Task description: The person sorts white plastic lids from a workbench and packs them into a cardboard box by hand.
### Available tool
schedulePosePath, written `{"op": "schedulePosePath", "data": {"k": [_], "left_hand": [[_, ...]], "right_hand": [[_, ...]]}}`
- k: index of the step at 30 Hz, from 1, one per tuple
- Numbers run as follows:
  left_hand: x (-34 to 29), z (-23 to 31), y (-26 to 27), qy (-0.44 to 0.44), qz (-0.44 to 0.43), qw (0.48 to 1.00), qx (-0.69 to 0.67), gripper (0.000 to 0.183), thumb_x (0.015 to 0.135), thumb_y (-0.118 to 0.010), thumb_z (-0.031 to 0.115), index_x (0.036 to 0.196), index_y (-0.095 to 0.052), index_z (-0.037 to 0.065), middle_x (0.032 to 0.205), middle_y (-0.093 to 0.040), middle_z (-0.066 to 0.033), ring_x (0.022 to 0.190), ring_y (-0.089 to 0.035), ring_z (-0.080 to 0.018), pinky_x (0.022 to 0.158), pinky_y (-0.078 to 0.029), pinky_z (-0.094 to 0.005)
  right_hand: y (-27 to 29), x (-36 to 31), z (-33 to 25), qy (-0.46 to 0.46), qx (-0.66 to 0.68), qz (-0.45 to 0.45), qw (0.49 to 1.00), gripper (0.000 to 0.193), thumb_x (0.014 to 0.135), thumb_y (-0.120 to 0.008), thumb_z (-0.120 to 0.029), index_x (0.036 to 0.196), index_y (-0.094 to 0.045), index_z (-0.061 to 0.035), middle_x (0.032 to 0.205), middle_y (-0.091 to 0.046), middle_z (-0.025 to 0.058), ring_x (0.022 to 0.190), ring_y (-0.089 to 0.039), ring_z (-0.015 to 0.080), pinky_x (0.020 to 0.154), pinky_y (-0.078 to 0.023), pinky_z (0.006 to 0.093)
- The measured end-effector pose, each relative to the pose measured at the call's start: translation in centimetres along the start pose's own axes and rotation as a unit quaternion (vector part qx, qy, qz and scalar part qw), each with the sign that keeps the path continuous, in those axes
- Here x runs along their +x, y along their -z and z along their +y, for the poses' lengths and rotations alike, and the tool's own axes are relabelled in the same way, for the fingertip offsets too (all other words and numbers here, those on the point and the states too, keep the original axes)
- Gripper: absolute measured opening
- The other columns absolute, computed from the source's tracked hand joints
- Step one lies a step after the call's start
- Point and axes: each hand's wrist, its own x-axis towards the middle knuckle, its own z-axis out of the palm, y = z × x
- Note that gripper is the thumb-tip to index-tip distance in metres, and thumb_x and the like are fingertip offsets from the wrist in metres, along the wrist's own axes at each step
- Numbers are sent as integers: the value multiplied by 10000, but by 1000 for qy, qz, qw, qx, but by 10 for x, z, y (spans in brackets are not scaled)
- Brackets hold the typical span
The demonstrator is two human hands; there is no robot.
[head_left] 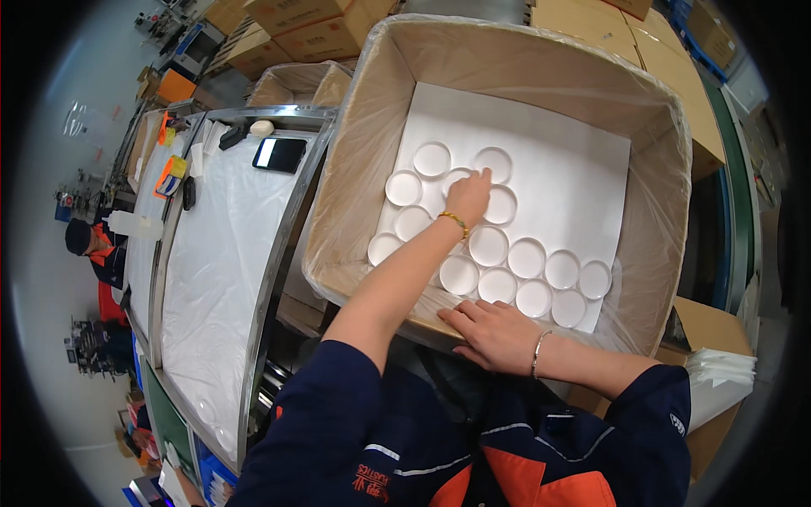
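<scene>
Inside a large film-lined carton (372, 169), my left hand (469, 196) reaches down among shallow round white lids. Its fingers are drawn together at the rim of an upper lid (494, 162), and the palm partly covers another lid beside it. Just right of the hand lies a further lid (500, 205). The lids rest on a white sheet (566, 160), several of them in staggered rows along the near side and left. My right hand (497, 336) lies with fingers stretched out on the carton's near rim, next to a lid (497, 286), holding nothing.
A metal-edged table (224, 253) covered in clear film stands to the left, bearing a phone (280, 155). Cardboard boxes (304, 25) are stacked behind. An open box (714, 372) with white sheets sits at right. A co-worker (101, 245) is at far left.
</scene>
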Motion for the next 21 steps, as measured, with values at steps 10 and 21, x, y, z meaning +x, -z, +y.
{"op": "schedulePosePath", "data": {"k": [10,21], "left_hand": [[-18,-45,43,50,-10,997,64,507,810,-646,321,1223,-476,81,1178,-488,-141,1112,-486,-305,878,-436,-481],[-49,-50,54,14,-167,982,83,646,821,-613,444,1395,-385,257,1360,-384,-207,1322,-321,-327,1003,-306,-600]], "right_hand": [[5,1,1,6,10,-9,1000,468,850,-618,-246,1236,-441,-51,1029,-552,127,960,-592,275,791,-488,380],[5,3,-2,13,30,-30,999,492,863,-609,-259,1267,-433,-40,1066,-547,159,953,-588,318,813,-485,393]]}}
